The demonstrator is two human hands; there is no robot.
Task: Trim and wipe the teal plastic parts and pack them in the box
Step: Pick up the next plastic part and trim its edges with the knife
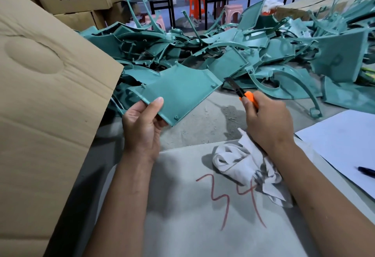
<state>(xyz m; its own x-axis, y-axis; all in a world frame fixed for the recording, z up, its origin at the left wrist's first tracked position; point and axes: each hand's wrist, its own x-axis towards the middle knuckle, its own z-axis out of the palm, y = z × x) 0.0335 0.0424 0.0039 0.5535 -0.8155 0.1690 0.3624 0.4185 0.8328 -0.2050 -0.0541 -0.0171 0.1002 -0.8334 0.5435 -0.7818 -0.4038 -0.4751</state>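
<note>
Nearest, white rag (245, 167) awaits wiping; left hand (142, 124) pinches teal part (178, 92); right hand (265, 120), fingers wrapped round knife (241, 92), should shave the corner edge outward, shallowly.

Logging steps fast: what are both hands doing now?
Left hand: gripping a teal plastic part.
Right hand: gripping an orange utility knife.

Grey concrete floor (205, 118), plastic stools (232, 14)
</note>
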